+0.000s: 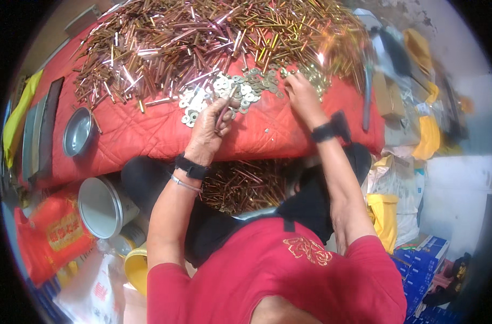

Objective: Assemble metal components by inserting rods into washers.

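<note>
My left hand (pixel 207 128) is closed around a thin copper-coloured metal rod (pixel 223 114), whose upper end points away from me. Just beyond that hand lie many flat round washers (pixel 191 102), silvery on the left and duller toward the middle. My right hand (pixel 304 99) reaches to a small heap of brass-coloured pieces (pixel 322 81), too small to name surely. Its fingertips are pinched together, and what they hold, if anything, is hidden. A red quilted cloth (pixel 149 135) lies under all of this.
A large pile of metal rods (pixel 165 51) covers the far side. At the left sits a metal bowl (pixel 78 132), with a round grey-white tub (pixel 100 208) below it. More rods (pixel 243 186) lie between my legs. Blue boxes (pixel 425 270) stand at the lower right.
</note>
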`<state>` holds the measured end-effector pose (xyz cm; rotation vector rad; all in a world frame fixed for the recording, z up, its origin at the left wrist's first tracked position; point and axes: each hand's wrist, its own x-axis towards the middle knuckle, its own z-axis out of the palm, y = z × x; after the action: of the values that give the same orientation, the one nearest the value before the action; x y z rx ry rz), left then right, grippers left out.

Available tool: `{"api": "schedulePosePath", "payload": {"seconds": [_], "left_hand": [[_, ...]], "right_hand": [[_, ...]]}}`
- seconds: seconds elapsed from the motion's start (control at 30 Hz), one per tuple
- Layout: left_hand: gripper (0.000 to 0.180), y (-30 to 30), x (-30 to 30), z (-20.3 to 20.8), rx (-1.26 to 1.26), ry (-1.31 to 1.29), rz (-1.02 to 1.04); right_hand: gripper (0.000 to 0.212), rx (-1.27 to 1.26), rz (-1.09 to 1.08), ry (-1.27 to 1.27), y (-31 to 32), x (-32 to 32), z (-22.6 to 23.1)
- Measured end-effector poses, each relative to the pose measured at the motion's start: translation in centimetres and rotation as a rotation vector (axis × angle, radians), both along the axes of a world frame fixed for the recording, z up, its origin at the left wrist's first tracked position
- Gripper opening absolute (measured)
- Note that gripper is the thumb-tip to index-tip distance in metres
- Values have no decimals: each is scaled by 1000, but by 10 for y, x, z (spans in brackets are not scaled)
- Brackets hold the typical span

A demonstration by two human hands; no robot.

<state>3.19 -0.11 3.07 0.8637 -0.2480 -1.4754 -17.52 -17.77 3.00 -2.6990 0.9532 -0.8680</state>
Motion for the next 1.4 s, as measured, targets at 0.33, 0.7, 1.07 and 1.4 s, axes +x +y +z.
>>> {"api": "schedulePosePath", "payload": {"seconds": [0.33,0.7,1.07,1.4], "left_hand": [[22,9,-14,20,-66,-231,-117],[22,8,-15,23,-97,-478,-242],[21,8,-5,23,-79,-200,-193],[23,9,-9,26,-144,-234,-216]], "right_hand": [[10,889,296,-503,78,40,50],[13,760,282,-84,73,29,66],[7,758,317,-475,85,35,54],[11,1001,282,-530,83,31,61]]}}
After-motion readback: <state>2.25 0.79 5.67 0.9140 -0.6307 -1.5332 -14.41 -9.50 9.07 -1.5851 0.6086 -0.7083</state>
